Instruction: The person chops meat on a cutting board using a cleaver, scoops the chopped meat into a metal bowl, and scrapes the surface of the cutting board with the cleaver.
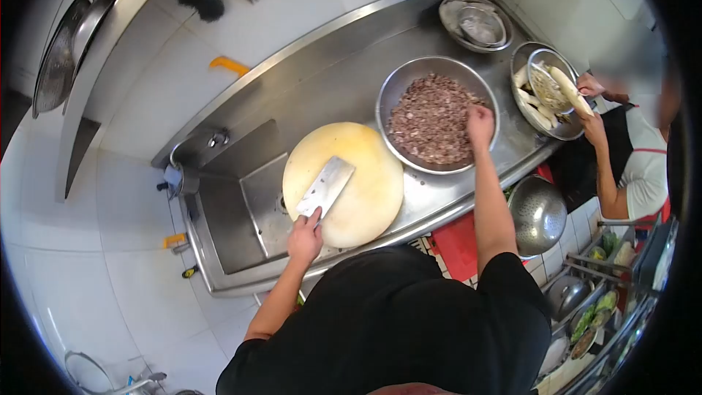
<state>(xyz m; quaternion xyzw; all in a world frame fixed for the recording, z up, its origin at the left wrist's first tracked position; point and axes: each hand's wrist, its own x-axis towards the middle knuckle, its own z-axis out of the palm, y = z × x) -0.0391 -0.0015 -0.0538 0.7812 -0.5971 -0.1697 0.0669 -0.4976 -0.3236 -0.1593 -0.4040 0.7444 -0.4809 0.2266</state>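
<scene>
My left hand (305,236) grips the handle of a cleaver (327,186) whose flat blade lies on a round pale cutting board (365,197). The board sits on the steel counter, partly over the sink. My right hand (480,123) reaches into a large steel bowl (398,86) filled with chopped reddish-brown meat (431,118), fingers down in the meat at the bowl's right side.
A steel sink (227,227) lies left of the board. Stacked steel bowls (475,23) stand at the counter's far end. Another person (636,168) at the right holds a long white vegetable over a bowl with a strainer (545,91). A steel bowl (537,213) rests below the counter.
</scene>
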